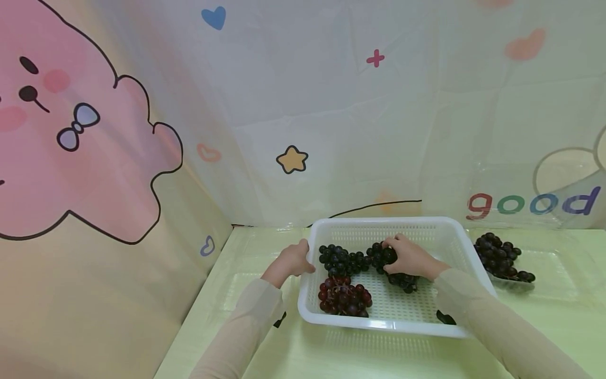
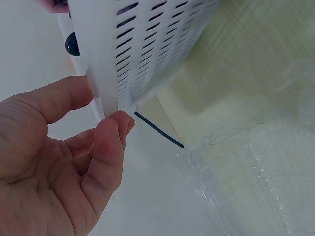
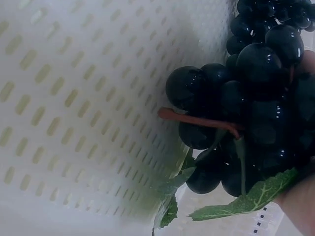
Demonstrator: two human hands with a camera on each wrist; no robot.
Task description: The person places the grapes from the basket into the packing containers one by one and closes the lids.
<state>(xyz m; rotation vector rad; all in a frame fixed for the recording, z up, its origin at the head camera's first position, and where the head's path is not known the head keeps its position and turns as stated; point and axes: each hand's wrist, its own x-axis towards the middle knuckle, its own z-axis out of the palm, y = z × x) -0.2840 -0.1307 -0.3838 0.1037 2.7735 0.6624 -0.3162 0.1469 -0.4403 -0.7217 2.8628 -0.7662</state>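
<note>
A white perforated plastic basket (image 1: 341, 326) stands on the table. My left hand (image 1: 293, 259) pinches its left rim between thumb and fingers, as the left wrist view shows on the basket's slotted wall (image 2: 142, 44). Inside the basket, my right hand (image 1: 411, 258) grips a bunch of black grapes (image 1: 402, 281). In the right wrist view that bunch of black grapes (image 3: 258, 64) has a brown stem (image 3: 197, 119) and green leaves (image 3: 246, 201). Another bunch of black grapes (image 1: 335, 260) lies at the basket's left, with red grapes (image 1: 344, 300) in front of it.
To the right of the basket, more black grapes (image 1: 497, 255) sit in a clear tray (image 1: 513, 284). The pale green table (image 1: 236, 316) is covered with clear plastic. Behind it hangs a printed curtain (image 1: 331, 105).
</note>
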